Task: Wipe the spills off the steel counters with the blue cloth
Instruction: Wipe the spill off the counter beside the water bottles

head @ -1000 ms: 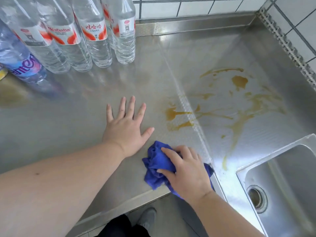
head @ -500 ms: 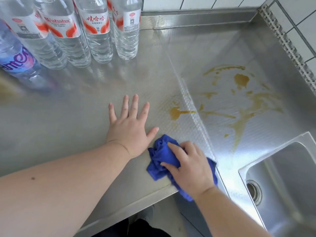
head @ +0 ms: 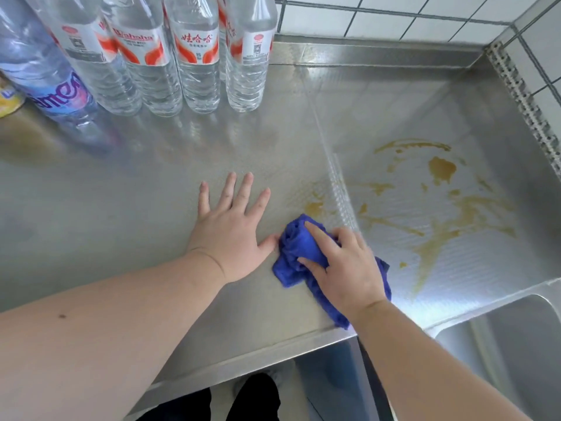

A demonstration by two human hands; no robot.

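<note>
My right hand (head: 346,268) holds the bunched blue cloth (head: 299,247) down on the steel counter (head: 121,208), index finger laid over the top and thumb at its near side. The cloth's far edge lies just short of a small brown spot (head: 314,208). Right of the raised seam (head: 340,183), a wide brown spill (head: 440,226) of streaks and blots covers the drainboard. My left hand (head: 230,229) rests flat on the counter with its fingers spread, thumb tip touching the cloth.
Several clear water bottles (head: 194,56) stand at the back left, a purple-labelled one (head: 54,86) leftmost. A sink basin (head: 501,344) lies at the near right. White tiled walls (head: 394,22) close the back and right sides. The counter's front edge runs just below my wrists.
My right hand has pushed the cloth away from me toward the brown spot. Brown streaks left of the seam have gone, leaving one small spot. My left hand has stayed flat.
</note>
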